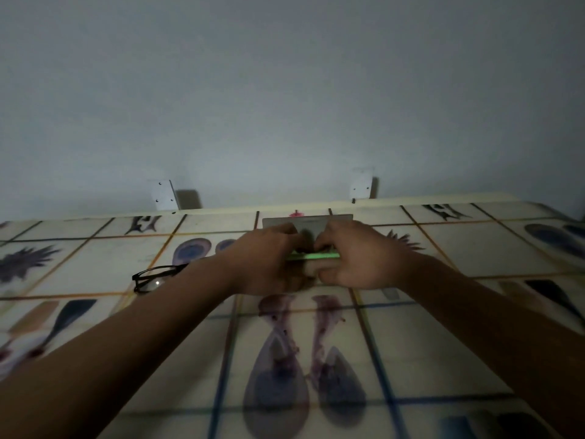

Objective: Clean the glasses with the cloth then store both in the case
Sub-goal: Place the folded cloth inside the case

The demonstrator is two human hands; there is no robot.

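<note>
Black-framed glasses [152, 278] lie on the patterned table, left of my left forearm, which hides part of them. Both hands meet at the table's middle. My left hand [266, 259] and my right hand [357, 258] grip a case [311, 229] from either side. Its grey lid stands upright behind my fingers, and a bright green edge [316, 256] shows between the hands. The case's inside is hidden by my fingers. I cannot make out a cloth in this dim view.
The table [474, 248] carries a tiled cloth with blue and purple prints. A pale wall rises right behind its far edge, with two white brackets [164, 194] [361, 185] fixed there. The scene is dark.
</note>
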